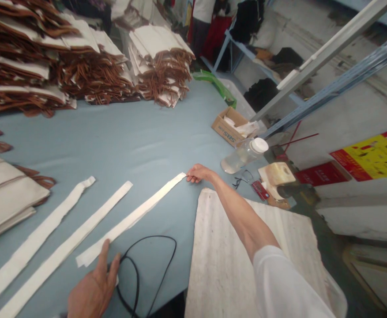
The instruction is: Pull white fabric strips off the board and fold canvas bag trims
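Three long white fabric strips lie diagonally on the blue table [130, 132]. My right hand [197, 173] pinches the far end of the rightmost strip [137, 215], arm stretched out across a white padded board [223, 256]. My left hand [94, 287] lies flat with fingers stretched out, pressing the near end of that same strip. A black cable loop [153, 265] lies just right of my left hand. The middle strip [80, 234] and the left strip [37, 238] lie untouched.
Stacks of cream bags with brown handles [160, 62] fill the table's far side, and more bags [4, 194] lie at the left edge. At the right are a cardboard box [228, 126], a clear jar with a white lid [244, 154], a tape dispenser [277, 179] and metal shelving [328, 84].
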Demonstrator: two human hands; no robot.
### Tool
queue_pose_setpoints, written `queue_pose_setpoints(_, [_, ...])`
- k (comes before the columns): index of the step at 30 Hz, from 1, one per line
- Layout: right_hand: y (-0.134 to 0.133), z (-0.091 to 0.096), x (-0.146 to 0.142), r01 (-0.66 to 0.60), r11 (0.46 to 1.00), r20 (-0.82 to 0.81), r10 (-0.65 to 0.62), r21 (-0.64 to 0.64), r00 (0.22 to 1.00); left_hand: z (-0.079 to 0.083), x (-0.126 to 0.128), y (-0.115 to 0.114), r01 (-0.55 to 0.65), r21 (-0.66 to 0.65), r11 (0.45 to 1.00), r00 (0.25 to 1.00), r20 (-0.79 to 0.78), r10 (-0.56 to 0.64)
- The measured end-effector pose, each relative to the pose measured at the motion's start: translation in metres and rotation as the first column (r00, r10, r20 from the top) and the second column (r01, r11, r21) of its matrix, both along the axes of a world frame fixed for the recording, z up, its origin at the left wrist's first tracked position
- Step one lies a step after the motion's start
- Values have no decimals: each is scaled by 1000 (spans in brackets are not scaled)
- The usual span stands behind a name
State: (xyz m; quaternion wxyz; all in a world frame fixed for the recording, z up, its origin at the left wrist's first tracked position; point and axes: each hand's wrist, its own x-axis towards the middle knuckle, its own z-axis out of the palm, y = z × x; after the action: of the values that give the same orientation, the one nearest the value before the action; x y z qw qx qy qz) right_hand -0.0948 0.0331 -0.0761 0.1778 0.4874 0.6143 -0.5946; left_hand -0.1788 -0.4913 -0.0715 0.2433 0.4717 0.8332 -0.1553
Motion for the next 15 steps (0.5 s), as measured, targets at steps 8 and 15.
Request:
queue_pose_setpoints(8, [1,3,-17,12,984,34,-19,175,999,-1,2,2,-38,-29,999,999,-4,38])
queue_pose_setpoints(15, [-8,16,0,-4,950,28,-5,311,1000,0,-11,2,-318,256,913,943,187,276])
